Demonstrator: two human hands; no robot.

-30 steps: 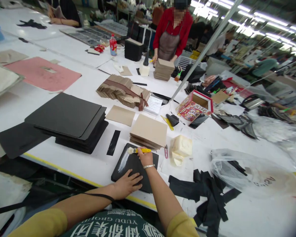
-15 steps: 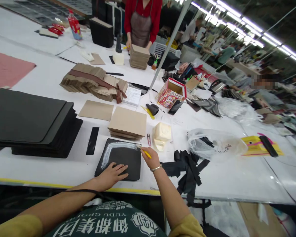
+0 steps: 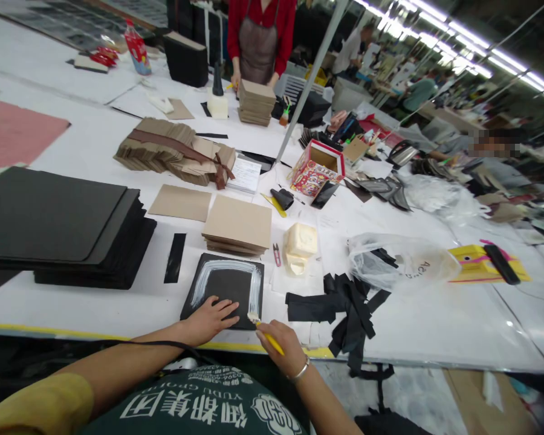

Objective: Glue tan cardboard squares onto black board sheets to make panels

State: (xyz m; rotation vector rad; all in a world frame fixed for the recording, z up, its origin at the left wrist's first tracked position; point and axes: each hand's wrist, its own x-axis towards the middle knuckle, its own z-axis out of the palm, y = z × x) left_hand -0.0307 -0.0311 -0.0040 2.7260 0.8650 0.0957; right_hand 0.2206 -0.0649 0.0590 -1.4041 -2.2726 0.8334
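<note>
A black rectangular panel [image 3: 229,285] lies at the bench [image 3: 417,329] edge, white coating [image 3: 256,287] along three margins. The left hand [image 3: 208,321] lies spread, gripping nothing, steadying it; the right hand [image 3: 286,349] closes round a yellow-handled brush [image 3: 273,342]. Strokes should be even, clear of the fingers.

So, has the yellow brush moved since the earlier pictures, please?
Yes, the brush moved from the far edge of the black panel to its near right corner.

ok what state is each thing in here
brush: in right hand, bristles down
small black panel: white-coated along three sides, middle bare, under left hand
beige card bundle: tied
red box: open-topped
large black sheets: stacked unevenly
black strips: heaped loosely
</note>
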